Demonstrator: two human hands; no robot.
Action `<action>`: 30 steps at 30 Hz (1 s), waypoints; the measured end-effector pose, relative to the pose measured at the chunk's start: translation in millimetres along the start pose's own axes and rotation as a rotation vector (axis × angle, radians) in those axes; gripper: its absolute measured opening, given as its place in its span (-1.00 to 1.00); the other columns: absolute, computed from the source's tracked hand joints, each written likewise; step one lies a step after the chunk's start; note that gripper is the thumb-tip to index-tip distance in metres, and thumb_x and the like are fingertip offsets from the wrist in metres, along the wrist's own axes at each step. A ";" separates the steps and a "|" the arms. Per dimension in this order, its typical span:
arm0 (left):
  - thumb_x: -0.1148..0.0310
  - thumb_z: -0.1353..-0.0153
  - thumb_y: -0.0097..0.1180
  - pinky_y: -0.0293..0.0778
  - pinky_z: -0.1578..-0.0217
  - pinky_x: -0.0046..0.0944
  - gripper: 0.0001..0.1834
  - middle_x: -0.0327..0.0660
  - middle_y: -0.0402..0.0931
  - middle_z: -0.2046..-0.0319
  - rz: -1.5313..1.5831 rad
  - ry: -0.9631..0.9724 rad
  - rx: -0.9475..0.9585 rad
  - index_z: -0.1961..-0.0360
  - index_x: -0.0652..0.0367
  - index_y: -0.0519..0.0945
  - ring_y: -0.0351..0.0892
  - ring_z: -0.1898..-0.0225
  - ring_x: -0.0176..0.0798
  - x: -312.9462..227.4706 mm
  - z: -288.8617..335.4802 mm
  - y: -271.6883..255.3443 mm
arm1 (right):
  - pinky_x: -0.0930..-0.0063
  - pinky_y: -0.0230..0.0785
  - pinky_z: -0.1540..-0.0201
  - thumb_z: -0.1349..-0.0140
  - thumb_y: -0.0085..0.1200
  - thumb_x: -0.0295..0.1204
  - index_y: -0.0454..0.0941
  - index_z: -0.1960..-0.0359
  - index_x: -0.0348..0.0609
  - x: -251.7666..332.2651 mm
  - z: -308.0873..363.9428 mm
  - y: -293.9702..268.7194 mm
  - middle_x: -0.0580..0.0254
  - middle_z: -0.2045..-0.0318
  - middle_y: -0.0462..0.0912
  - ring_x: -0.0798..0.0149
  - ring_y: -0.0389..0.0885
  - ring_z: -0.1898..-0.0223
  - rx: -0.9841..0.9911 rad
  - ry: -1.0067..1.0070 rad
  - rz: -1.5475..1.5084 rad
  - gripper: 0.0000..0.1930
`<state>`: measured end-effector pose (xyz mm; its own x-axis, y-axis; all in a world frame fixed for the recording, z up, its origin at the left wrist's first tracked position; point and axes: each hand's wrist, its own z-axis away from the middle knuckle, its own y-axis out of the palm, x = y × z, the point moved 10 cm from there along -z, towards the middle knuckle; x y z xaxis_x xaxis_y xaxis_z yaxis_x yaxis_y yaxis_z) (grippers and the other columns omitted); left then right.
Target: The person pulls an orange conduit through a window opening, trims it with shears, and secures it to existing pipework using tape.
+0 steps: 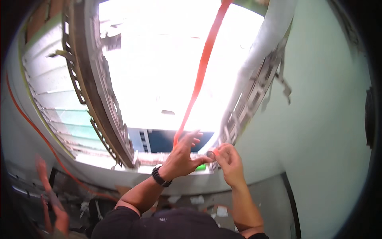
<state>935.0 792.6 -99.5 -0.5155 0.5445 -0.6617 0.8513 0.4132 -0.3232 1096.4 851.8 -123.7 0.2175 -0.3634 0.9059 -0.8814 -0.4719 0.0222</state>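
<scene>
My left hand [183, 156], with a black watch on the wrist, is raised before the window with its fingers spread. Its thumb reaches toward a small round orange-rimmed piece [212, 154], which looks like a roll of tape or a short ring; glare hides its exact kind. My right hand [229, 162] pinches that piece between thumb and bent fingers. An orange corrugated hose [203, 63] hangs down through the window opening and passes behind my left hand; whether the hand touches it, I cannot tell.
Window frames with metal louvre brackets [89, 95] stand at the left and right [254, 97]. A silvery pipe [250, 59] runs along the right frame. A green item [201, 167] lies at the sill. Another person's arm [53, 199] and an orange cord [43, 137] are at left.
</scene>
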 end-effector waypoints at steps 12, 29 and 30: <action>0.22 -0.41 0.21 0.59 0.04 -0.20 -0.48 -0.03 0.62 0.01 -0.046 0.545 -0.503 -0.23 0.34 0.41 0.69 0.03 -0.19 -205.2 -256.7 -118.6 | 0.47 0.47 0.21 -0.42 0.01 -0.59 0.44 0.11 -0.26 312.2 -118.4 25.3 0.16 0.31 0.58 0.38 0.63 0.35 -0.019 -0.855 0.543 -0.93; 0.26 -0.36 0.28 0.56 0.12 -0.30 -0.68 -0.13 0.71 0.22 0.113 0.533 -0.412 0.02 0.29 0.62 0.65 0.19 -0.36 -210.3 -297.9 -148.3 | -0.02 0.48 0.20 -0.32 0.18 -0.48 0.45 0.09 -0.18 388.7 -204.9 74.7 -0.14 0.31 0.72 -0.24 0.71 0.22 -0.155 -0.867 1.212 -0.80; 0.29 -0.36 0.27 0.56 0.10 -0.31 -0.67 -0.11 0.69 0.19 0.167 0.527 -0.429 0.00 0.31 0.60 0.65 0.16 -0.37 -206.8 -299.6 -152.4 | -0.02 0.48 0.20 -0.32 0.18 -0.48 0.45 0.09 -0.18 388.8 -207.2 76.3 -0.14 0.31 0.72 -0.24 0.71 0.22 -0.153 -0.873 1.213 -0.80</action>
<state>882.7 835.8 289.2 -0.4517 0.8626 -0.2278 0.8658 0.4855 0.1216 1026.8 840.9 317.9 -0.5310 -0.8384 -0.1228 -0.7264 0.5250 -0.4435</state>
